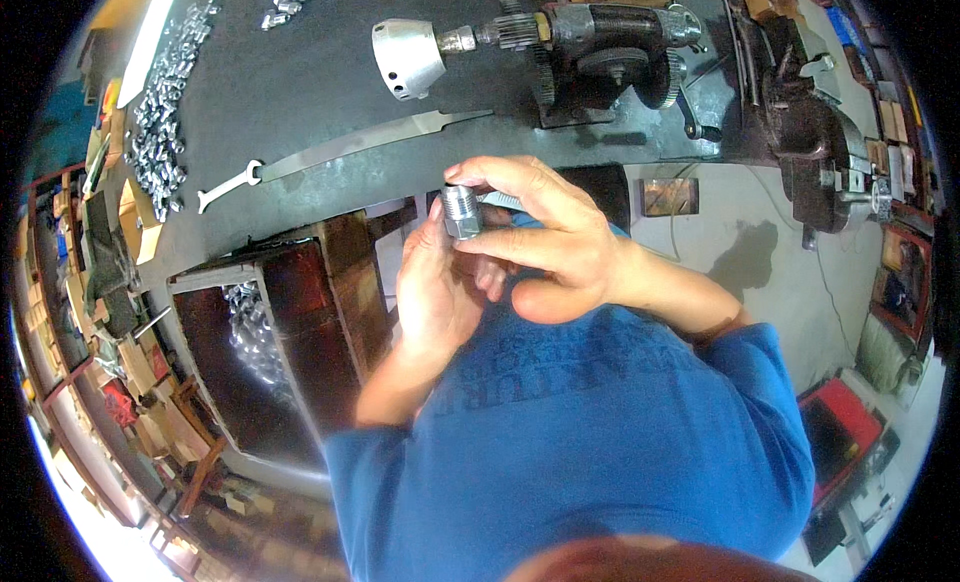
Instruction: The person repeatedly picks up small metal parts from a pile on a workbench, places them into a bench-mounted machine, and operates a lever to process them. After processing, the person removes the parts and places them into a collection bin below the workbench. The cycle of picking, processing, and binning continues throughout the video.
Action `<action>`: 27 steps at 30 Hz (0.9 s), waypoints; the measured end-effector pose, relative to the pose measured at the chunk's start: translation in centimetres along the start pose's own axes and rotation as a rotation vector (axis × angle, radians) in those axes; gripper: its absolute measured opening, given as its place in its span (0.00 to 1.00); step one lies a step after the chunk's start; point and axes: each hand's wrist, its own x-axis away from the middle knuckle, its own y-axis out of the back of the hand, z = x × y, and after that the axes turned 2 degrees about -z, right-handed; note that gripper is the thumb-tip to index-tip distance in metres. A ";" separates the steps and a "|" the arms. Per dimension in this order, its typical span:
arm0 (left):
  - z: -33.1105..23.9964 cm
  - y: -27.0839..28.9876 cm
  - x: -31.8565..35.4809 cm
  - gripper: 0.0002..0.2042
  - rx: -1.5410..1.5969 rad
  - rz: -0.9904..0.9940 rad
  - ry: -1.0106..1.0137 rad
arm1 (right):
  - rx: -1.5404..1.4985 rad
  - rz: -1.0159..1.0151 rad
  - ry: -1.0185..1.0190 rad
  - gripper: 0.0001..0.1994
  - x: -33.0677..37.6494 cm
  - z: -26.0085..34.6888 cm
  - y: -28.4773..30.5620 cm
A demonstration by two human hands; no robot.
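In front of my chest, a shiny threaded metal fitting point(461, 213) with a hex collar is held between both hands. My right hand point(565, 237) has it between fingertips at its upper and lower ends. The thumb of my left hand point(435, 292) presses its left side, and that hand's other fingers curl behind, partly hidden. Just behind the fitting shows another ridged metal piece point(498, 199), mostly covered by my fingers. Beyond my hands, on the dark bench point(310, 92), lie an open-end wrench point(230, 185) and a long flat file-like metal blade point(370, 139).
A geared hand-crank machine point(610, 52) with a silver conical head point(408, 60) stands at the bench's back. Many fittings point(160, 122) are heaped at the far left. An open box point(290, 312) below holds more. A bench vise point(815, 132) is at the right.
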 end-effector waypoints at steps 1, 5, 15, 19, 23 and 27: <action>0.0 0.4 -0.2 0.19 -0.012 -0.003 -0.026 | 0.011 -0.007 0.019 0.19 0.0 -0.1 0.1; -0.5 0.3 -0.6 0.17 -0.229 -0.038 -0.179 | 0.081 -0.036 0.056 0.18 0.0 -0.4 0.3; -1.0 -0.7 -0.7 0.19 -0.374 0.022 -0.247 | 0.156 -0.058 0.121 0.16 -0.6 -0.7 0.7; -1.0 -0.4 -0.9 0.21 -0.260 0.114 -0.142 | 0.069 -0.086 0.085 0.16 -0.6 -0.6 0.8; -0.9 0.3 -1.0 0.22 -0.160 0.210 -0.068 | 0.014 -0.087 0.080 0.17 -0.5 -0.9 0.8; -0.7 0.0 -0.9 0.21 -0.147 0.173 -0.096 | -0.051 -0.107 0.060 0.16 -0.7 -0.4 0.9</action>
